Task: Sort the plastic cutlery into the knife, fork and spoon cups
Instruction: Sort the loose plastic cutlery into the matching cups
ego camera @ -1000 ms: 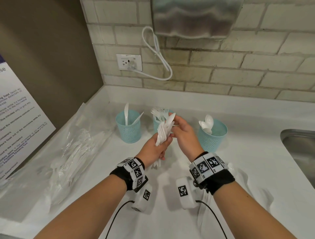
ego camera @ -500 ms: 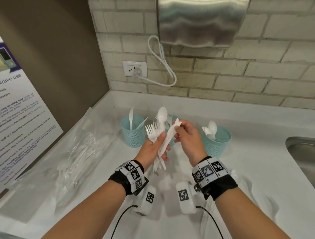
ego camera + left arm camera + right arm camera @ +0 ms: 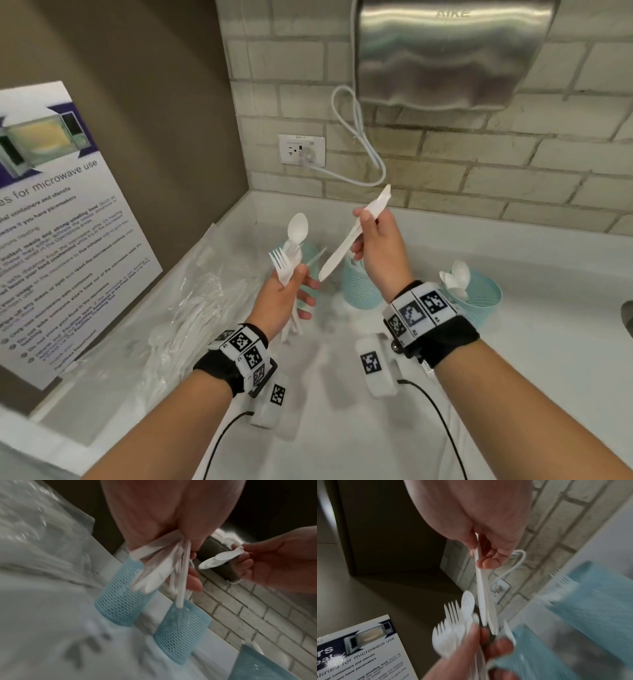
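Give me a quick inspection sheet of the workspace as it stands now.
Surface: white counter, sink edge at right.
Job's things: three blue mesh cups; right one holds spoons.
Clutter: clear plastic bag at left.
Grippers: left hand grips mixed cutlery bundle; right hand pinches knives, clear of the bundle.
Cables: white cord looped to outlet; black wrist leads.
Surroundings: brick wall, steel dispenser, microwave poster.

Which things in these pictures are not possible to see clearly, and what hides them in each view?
- Left cup, head view: mostly hidden behind the left hand and its cutlery bundle.
- Number of knives in the right hand: stacked, uncountable.
- Middle cup contents, right wrist view: motion-blurred.
- Sink, head view: cut off by the right edge.
- Plastic bag contents: vague behind glare.
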A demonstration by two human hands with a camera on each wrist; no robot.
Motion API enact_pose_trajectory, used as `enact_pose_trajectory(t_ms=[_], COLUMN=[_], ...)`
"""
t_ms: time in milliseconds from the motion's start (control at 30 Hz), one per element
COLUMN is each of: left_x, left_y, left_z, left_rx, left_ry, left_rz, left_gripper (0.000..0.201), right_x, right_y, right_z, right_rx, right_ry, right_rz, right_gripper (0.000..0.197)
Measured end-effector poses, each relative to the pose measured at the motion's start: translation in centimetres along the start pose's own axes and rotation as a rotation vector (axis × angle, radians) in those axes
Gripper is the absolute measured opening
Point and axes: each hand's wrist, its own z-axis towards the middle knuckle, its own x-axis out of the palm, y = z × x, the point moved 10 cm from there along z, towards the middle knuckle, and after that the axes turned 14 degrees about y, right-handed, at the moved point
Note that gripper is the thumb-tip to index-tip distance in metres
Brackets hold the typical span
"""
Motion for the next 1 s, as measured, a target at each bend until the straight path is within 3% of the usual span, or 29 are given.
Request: enact_pose_trajectory(t_ms=[133, 300, 400, 533, 667, 767, 1000], left_x=[-3.2, -3.8, -3.7, -3.5, -3.0, -2.6, -1.5], left_y=[-1.1, -2.1, -2.1, -2.2, -2.6, -2.9, -2.1], left_z=[0.0, 0.1, 0.3, 0.8, 1.1, 1.3, 1.6], left_rx=[0.072, 0.123, 0.129, 0.132, 0.15, 0.167, 0.148], left_ry=[-0.056, -0.045, -0.025, 0.006, 0.018, 0.03, 0.084], left_rz=[0.09, 0.122, 0.109, 0.12, 0.16, 0.195, 0.148], left_gripper=[0.025, 0.023, 0.027, 0.024, 0.019, 0.011, 0.014], right_x=[1.8, 6.6, 6.7, 5.8, 7.7, 8.1, 6.7], right_y=[1.2, -3.4, -4.4, -1.1, 1.7, 1.6, 0.3], right_z=[3.7, 4.9, 4.0, 2.5, 0.8, 0.5, 1.2], right_rx=[-0.089, 0.097, 0.148, -0.048, -0.236, -0.254, -0.18], right_ry=[-0.014, 0.164, 0.17, 0.07, 0.238, 0.286, 0.24], right_rz=[-0.104, -0.251, -0.298, -0.238, -0.221, -0.298, -0.314], right_gripper=[0.027, 0.03, 0.034, 0.029, 0.041, 0.038, 0.013])
